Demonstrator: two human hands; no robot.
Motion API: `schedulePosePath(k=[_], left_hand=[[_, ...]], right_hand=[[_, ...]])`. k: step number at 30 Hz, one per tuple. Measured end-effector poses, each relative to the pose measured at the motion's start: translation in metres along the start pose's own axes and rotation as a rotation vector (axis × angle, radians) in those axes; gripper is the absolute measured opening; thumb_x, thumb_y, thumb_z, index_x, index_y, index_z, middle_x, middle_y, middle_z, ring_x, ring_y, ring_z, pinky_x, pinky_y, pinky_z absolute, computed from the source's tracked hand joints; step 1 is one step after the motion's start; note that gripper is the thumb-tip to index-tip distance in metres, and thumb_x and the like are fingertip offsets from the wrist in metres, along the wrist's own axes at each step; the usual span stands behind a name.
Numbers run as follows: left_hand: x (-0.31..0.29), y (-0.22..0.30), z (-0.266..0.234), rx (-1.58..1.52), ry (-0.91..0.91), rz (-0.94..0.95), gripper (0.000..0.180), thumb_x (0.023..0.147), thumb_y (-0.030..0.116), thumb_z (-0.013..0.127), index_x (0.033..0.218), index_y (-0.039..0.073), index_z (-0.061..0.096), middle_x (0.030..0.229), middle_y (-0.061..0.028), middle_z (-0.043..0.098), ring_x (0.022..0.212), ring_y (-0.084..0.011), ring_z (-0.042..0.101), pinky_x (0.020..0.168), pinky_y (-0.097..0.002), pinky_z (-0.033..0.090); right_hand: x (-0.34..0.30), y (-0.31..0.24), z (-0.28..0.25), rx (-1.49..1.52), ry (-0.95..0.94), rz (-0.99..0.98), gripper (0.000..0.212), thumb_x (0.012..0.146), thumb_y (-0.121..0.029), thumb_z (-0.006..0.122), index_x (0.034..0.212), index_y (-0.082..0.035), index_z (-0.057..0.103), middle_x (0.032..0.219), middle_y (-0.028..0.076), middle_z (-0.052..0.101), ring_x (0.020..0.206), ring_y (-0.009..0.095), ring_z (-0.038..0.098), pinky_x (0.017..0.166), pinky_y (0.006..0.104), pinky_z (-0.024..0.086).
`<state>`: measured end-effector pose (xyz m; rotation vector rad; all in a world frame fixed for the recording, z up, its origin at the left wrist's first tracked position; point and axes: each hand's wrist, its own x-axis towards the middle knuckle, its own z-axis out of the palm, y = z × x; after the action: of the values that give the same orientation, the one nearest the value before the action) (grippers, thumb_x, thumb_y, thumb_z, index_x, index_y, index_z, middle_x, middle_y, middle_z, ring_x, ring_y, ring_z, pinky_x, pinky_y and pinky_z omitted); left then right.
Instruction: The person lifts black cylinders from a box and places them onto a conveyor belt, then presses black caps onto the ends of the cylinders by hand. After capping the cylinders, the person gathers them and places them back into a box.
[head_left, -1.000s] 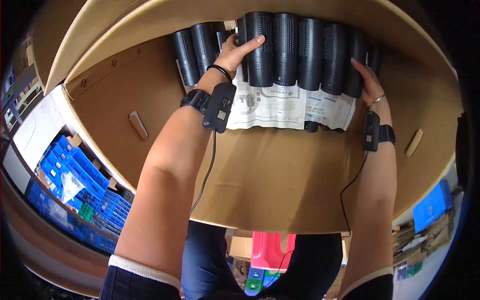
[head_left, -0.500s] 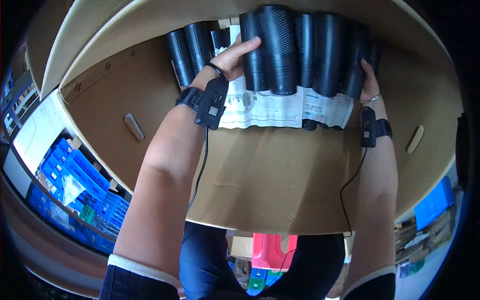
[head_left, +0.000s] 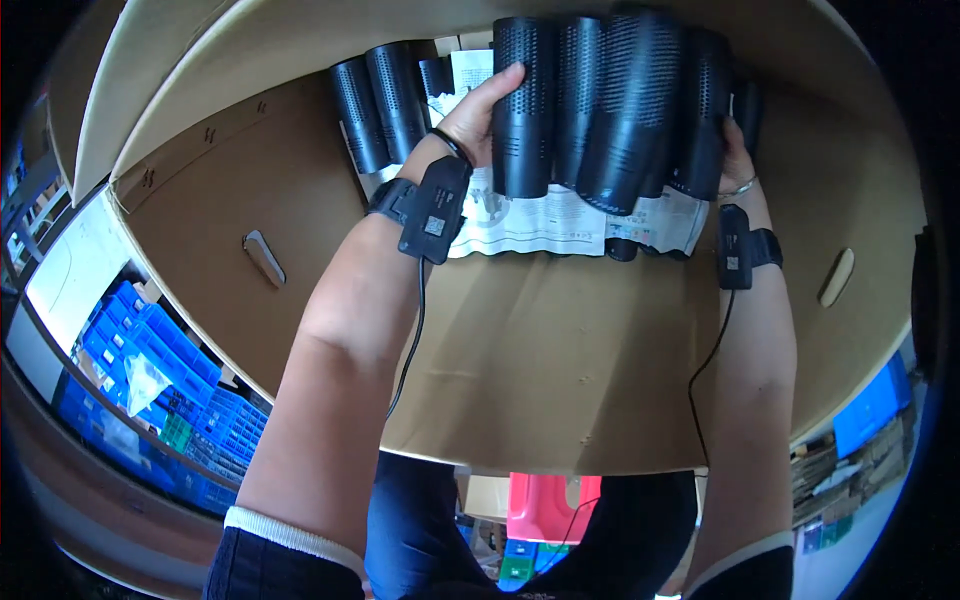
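A large cardboard box [head_left: 540, 350] surrounds the work; its row of black cylinders [head_left: 522, 110] is at 1 o'clock, over a printed paper sheet [head_left: 550, 228] that probably separates it from the dark rounded ends [head_left: 621, 250] showing below. The row is seemingly squeezed end to end so that loose pieces stay together; one tilted cylinder [head_left: 632, 120] leans out, its lower end towards 6 o'clock.

The left hand [head_left: 476, 122], half open, has hold of the row's 9 o'clock end, thumb across the outermost face, fingers hidden behind. The right hand [head_left: 737, 162], curved, bears on the 3 o'clock end; how far its hidden fingers wrap I cannot tell.

Around, blue crates [head_left: 150, 335] stand outside at 9 o'clock, a pink stool [head_left: 545, 510] between 5 and 6. Inside, a pair of cylinders [head_left: 394, 105] at 11 o'clock crowds the left hand; the box wall limits room at 12. Each wrist carries a black unit [head_left: 436, 212] with a trailing cable [head_left: 408, 365].
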<state>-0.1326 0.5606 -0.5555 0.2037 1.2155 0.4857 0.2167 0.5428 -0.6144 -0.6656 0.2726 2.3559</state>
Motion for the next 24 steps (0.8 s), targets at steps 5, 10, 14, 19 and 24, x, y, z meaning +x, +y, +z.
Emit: schedulePosePath(k=[5, 10, 14, 19, 24], left_hand=[[0.004, 0.001, -0.003, 0.021, -0.007, 0.004, 0.093, 0.052, 0.069, 0.076, 0.122, 0.012, 0.056, 0.112, -0.0115, 0.062, 0.107, -0.0294, 0.056, 0.091, -0.05, 0.043], [0.006, -0.005, -0.009, -0.102, -0.04, -0.019, 0.072, 0.06, 0.053, 0.081, 0.113, 0.011, 0.059, 0.103, -0.0101, 0.065, 0.097, -0.0254, 0.061, 0.091, -0.0459, 0.045], [0.008, -0.014, -0.004, -0.091, -0.054, -0.021, 0.081, 0.056, 0.058, 0.08, 0.117, 0.01, 0.057, 0.107, -0.0108, 0.064, 0.1, -0.0276, 0.06, 0.092, -0.0478, 0.044], [-0.017, -0.02, -0.024, -0.188, -0.19, -0.1, 0.081, 0.058, 0.047, 0.084, 0.123, 0.009, 0.053, 0.115, -0.0118, 0.062, 0.109, -0.0277, 0.056, 0.097, -0.0483, 0.041], [-0.079, -0.039, -0.031, -0.392, -0.361, -0.124, 0.073, 0.065, 0.037, 0.082, 0.123, 0.005, 0.052, 0.113, -0.0139, 0.062, 0.103, -0.026, 0.06, 0.094, -0.0424, 0.047]], right_hand=[[-0.002, 0.006, 0.01, -0.007, 0.19, -0.059, 0.04, 0.074, -0.025, 0.079, 0.105, -0.003, 0.065, 0.103, 0.013, 0.067, 0.092, 0.027, 0.066, 0.082, 0.0402, 0.055], [-0.003, 0.01, 0.001, -0.071, 0.204, -0.089, 0.043, 0.072, -0.028, 0.08, 0.104, -0.002, 0.065, 0.103, 0.013, 0.067, 0.091, 0.027, 0.066, 0.082, 0.0406, 0.054], [-0.013, 0.011, -0.017, 0.001, 0.203, -0.064, 0.055, 0.069, -0.032, 0.081, 0.111, -0.002, 0.062, 0.108, 0.013, 0.065, 0.097, 0.029, 0.063, 0.088, 0.0423, 0.051], [-0.022, 0.037, -0.001, 0.003, 0.129, -0.034, 0.06, 0.069, -0.03, 0.081, 0.117, -0.002, 0.059, 0.114, 0.016, 0.063, 0.103, 0.031, 0.061, 0.091, 0.0443, 0.051], [-0.058, 0.07, 0.055, 0.053, 0.144, 0.079, 0.058, 0.067, -0.021, 0.08, 0.117, 0.0, 0.058, 0.112, 0.018, 0.063, 0.1, 0.03, 0.064, 0.086, 0.0452, 0.054]])
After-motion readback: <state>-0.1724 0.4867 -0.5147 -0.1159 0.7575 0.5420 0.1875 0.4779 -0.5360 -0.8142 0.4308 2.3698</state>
